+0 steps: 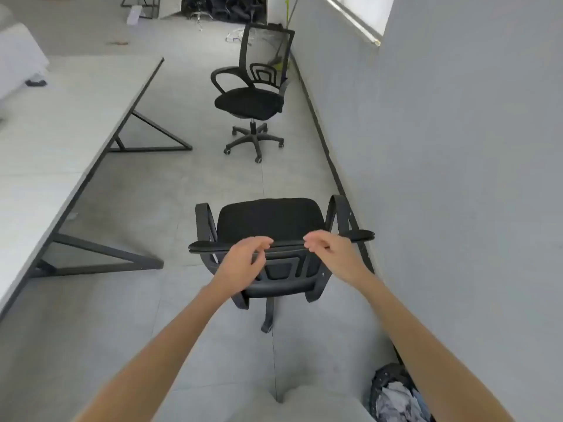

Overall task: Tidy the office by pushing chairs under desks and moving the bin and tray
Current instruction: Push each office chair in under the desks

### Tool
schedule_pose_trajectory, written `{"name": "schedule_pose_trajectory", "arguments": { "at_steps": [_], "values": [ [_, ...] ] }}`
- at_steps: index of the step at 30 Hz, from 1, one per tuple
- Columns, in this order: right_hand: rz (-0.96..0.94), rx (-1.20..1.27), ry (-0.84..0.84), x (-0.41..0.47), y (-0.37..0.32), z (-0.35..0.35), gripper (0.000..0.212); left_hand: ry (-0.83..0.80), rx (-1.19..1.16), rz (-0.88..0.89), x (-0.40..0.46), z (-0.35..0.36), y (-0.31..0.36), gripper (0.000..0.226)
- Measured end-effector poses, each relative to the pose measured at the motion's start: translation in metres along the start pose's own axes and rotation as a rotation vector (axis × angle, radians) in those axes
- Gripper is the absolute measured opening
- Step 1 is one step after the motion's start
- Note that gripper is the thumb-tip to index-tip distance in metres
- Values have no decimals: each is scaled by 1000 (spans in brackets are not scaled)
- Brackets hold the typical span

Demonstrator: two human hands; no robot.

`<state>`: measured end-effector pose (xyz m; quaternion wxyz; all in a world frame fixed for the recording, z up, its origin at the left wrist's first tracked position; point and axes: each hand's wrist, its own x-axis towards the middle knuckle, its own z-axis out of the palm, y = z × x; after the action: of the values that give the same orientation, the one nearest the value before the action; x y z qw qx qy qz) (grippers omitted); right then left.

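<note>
A black office chair (271, 222) stands just in front of me, its backrest top edge toward me. My left hand (243, 261) and my right hand (333, 252) hover at that top edge, fingers curled and apart, holding nothing. A second black mesh-back chair (251, 102) stands farther down the aisle, turned away from the desk. The long white desk (61, 132) with black legs runs along the left. A black mesh bin (396, 394) holding crumpled paper sits by the wall at the bottom right, partly behind my right forearm. No tray is visible.
A grey wall (441, 178) with a dark skirting closes the right side of the narrow aisle. Grey tiled floor (182, 184) lies between desk and chairs. Dark clutter and cables (222, 7) lie at the far end. A green plant stem (288, 13) leans by the far chair.
</note>
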<state>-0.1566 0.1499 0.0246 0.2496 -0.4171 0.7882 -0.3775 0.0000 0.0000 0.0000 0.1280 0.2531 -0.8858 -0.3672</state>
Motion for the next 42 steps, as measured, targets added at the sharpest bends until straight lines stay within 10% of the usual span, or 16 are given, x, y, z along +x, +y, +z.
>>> {"name": "schedule_pose_trajectory", "arguments": {
  "at_steps": [8, 13, 42],
  "values": [
    [20, -699, -134, 20, 51, -6, 48, -279, 589, -1, 28, 8, -36, 47],
    [-116, -745, 68, 18, 81, 12, 46, -183, 703, 2, 35, 18, -47, 35],
    [-271, -869, -129, 52, 86, 31, 18, 144, 597, -377, -13, 41, -59, 10]
  ]
}}
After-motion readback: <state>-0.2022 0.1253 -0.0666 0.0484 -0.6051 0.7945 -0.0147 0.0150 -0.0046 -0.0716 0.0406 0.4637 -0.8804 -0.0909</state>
